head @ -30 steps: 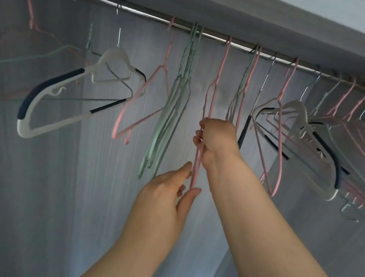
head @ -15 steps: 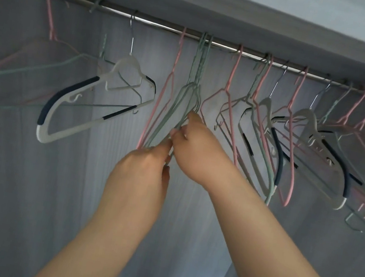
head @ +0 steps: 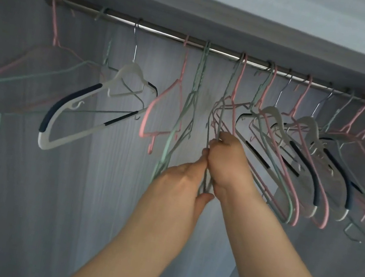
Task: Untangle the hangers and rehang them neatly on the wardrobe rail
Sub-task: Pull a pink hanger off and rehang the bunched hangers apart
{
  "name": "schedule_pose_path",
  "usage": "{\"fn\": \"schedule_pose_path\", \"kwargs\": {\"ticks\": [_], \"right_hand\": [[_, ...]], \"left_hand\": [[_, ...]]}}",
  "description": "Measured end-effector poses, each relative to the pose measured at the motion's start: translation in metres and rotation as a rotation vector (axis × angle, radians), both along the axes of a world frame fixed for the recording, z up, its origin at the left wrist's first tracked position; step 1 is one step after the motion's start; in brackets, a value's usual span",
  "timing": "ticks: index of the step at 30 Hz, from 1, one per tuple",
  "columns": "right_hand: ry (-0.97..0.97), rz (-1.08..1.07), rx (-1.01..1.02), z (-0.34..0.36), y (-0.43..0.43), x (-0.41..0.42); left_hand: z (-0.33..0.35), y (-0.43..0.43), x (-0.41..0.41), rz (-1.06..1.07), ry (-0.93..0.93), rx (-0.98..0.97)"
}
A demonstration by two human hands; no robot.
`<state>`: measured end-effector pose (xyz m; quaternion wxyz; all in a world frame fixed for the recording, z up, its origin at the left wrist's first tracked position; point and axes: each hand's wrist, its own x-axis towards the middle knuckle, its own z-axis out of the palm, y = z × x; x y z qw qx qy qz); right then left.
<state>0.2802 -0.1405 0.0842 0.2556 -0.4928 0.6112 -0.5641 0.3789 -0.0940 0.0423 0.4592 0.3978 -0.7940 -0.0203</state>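
Note:
A metal rail runs across the top of the wardrobe with many hangers on it. A thin green hanger hangs edge-on from the rail beside a pink hanger. My right hand grips the green hanger's wires near its shoulder. My left hand pinches the same hanger's lower wires just below. To their left, a bunch of green hangers dangles free, then a pink hanger and a white hanger with navy grips.
To the right, several pink, green and white hangers hang crowded and overlapping. Faint pink and green hangers sit at the far left. The grey back wall lies behind, the wardrobe's top panel above.
Both hands have moved right from the green bunch to a green hanger next to the pink one. The view has shifted, so the rail sits lower and more tilted.

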Motion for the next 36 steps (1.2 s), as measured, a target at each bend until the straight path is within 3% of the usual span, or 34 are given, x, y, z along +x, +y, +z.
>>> {"fn": "schedule_pose_path", "kwargs": {"ticks": [2,3,6,7,9,11,16,20,25,30,32,36], "right_hand": [[0.008,-0.003,0.046,0.001,0.005,-0.006],[0.107,0.004,0.106,0.001,0.008,-0.007],[0.728,-0.099,0.246,-0.003,0.021,-0.004],[0.865,-0.127,0.15,-0.002,0.028,0.001],[0.948,-0.095,-0.096,0.003,0.037,0.012],[0.919,-0.005,-0.167,0.011,0.039,0.023],[0.877,0.231,0.11,0.011,0.024,0.042],[0.847,0.28,0.232,0.002,0.017,0.042],[0.744,0.277,0.19,-0.005,0.009,0.035],[0.447,0.304,0.053,-0.015,0.001,0.031],[0.298,0.327,-0.02,-0.017,0.004,0.031],[0.045,0.341,-0.121,-0.017,0.004,0.033]], "left_hand": [[0.005,0.007,0.009,-0.016,0.113,-0.086],[0.008,0.009,0.014,-0.018,0.18,-0.131],[0.015,0.003,0.024,0.04,0.203,-0.221],[0.015,-0.003,0.024,0.071,0.176,-0.235],[0.012,-0.018,0.023,0.17,0.071,-0.247],[0.006,-0.036,0.022,0.271,-0.039,-0.25],[0.002,-0.075,0.027,0.388,-0.119,-0.101],[0.006,-0.09,0.033,0.403,-0.131,-0.213],[0.031,-0.093,0.04,0.479,-0.183,-0.322],[0.046,-0.109,0.062,0.55,-0.336,-0.216],[0.047,-0.11,0.066,0.458,-0.291,-0.176],[0.047,-0.11,0.069,0.208,0.025,-0.012]]}}
